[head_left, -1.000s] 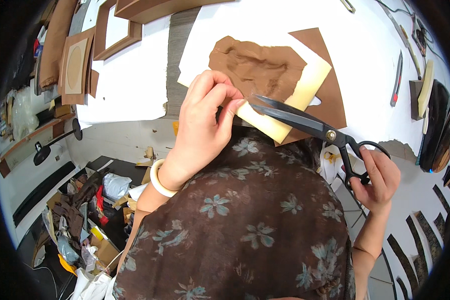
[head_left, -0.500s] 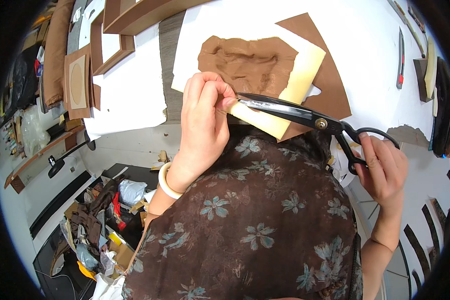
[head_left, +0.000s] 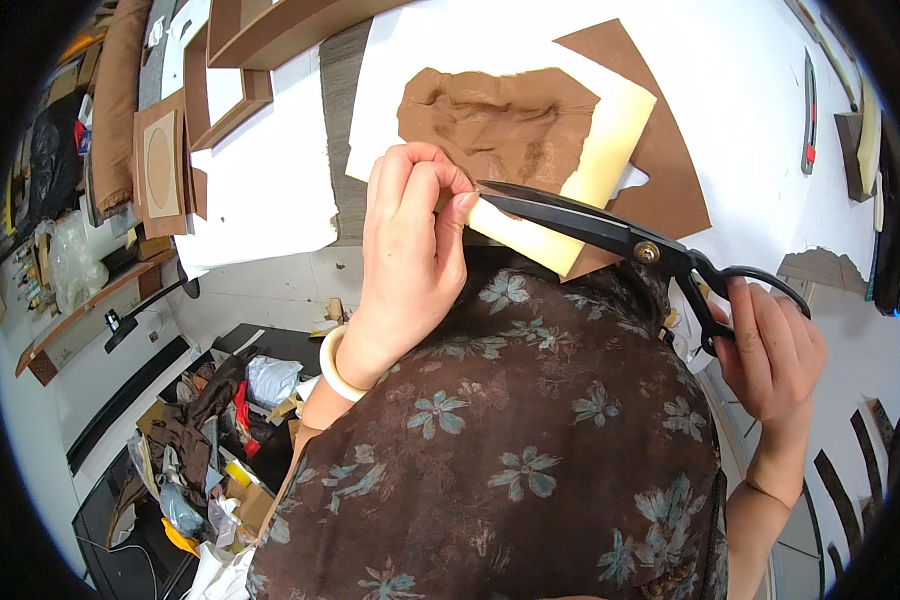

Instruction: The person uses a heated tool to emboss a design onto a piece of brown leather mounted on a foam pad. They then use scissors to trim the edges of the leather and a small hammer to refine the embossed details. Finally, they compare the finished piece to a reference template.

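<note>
Large black scissors (head_left: 610, 235) lie slantwise over the near edge of a pale yellow sheet (head_left: 620, 140) with a wrinkled brown piece (head_left: 510, 115) on it. The fingers of my right hand (head_left: 770, 345) are in the scissors' handle loops. At the blade tips, the thumb and fingers of my left hand (head_left: 410, 225) pinch the corner of the pale yellow sheet. The blades stand slightly apart near their tips. Under the yellow sheet lies a flat brown sheet (head_left: 660, 185) with an angled outline. A cream bangle (head_left: 336, 365) circles my left wrist.
Brown open box frames (head_left: 225, 110) stand at the upper left beside a panel with an oval (head_left: 160, 165). A utility knife (head_left: 809, 115) lies at the right of the white work surface (head_left: 740, 110). Below left, a dark bin (head_left: 105, 530) holds bags and scraps.
The scissors have tilted in my right hand, so their blades show black rather than silver. My left hand keeps its pinch in about the same place.
</note>
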`<state>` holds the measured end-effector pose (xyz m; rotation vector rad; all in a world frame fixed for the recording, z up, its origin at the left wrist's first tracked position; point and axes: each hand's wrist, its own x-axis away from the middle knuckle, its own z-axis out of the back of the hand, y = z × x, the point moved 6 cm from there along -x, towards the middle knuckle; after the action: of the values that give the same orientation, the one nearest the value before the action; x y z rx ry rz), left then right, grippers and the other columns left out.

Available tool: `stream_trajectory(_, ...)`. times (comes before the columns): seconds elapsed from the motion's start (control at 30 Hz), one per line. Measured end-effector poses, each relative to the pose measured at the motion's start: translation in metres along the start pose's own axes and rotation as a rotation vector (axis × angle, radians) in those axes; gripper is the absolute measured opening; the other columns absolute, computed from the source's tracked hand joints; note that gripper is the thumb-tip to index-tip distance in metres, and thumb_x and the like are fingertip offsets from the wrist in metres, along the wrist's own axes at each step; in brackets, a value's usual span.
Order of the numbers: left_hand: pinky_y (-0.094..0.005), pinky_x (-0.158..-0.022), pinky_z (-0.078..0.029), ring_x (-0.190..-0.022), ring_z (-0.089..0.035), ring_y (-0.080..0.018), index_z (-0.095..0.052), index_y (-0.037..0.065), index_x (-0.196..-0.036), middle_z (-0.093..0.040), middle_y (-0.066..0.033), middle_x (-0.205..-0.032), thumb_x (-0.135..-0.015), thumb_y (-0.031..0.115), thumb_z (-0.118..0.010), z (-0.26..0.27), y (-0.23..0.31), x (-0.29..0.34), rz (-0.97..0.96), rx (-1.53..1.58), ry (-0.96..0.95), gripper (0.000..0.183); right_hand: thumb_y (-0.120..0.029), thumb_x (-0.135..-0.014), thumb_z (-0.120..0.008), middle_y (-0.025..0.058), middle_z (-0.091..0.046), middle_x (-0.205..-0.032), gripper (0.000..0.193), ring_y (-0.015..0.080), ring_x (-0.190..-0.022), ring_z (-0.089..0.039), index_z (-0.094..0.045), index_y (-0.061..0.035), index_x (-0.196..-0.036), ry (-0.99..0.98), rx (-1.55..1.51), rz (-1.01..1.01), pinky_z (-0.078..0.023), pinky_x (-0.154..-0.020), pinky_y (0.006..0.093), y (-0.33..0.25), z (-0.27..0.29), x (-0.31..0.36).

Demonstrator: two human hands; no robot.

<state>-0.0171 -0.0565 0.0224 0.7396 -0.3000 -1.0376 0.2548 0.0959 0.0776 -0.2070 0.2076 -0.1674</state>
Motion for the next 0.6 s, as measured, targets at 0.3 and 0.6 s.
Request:
stream_trajectory(0.3, -0.0416, -0.090, -0.049, -0.102, -0.058, -0.0348, -0.061, 0.000, -0.101, -0.057, -0.0161, -0.111, -0.094, -0.009, -0.069, -0.002, -0.004, 0.001, 0.009, 0.008, 0.012, 0.014, -0.010, -0.088, -0.082, 0.0159, -0.075, -0.105, 0.042, 0.0283, -0.080, -0.073, -0.074, 0.0081, -0.125, -0.005, -0.043, -0.024, -0.057, -0.063, 0.0384, 0.002, -0.013, 0.006)
stream_trajectory(0.6, -0.0392, -0.088, -0.051, -0.102, -0.059, -0.0333, -0.061, -0.001, -0.101, -0.057, -0.0162, -0.112, -0.094, -0.010, -0.069, -0.001, -0.004, 0.002, 0.021, 0.013, 0.002, 0.014, 0.001, -0.086, -0.084, 0.0159, -0.074, -0.088, 0.029, 0.0283, -0.071, -0.072, -0.075, 0.0095, -0.112, 0.102, -0.040, -0.049, -0.056, -0.059, 0.0370, 0.002, -0.018, 0.003)
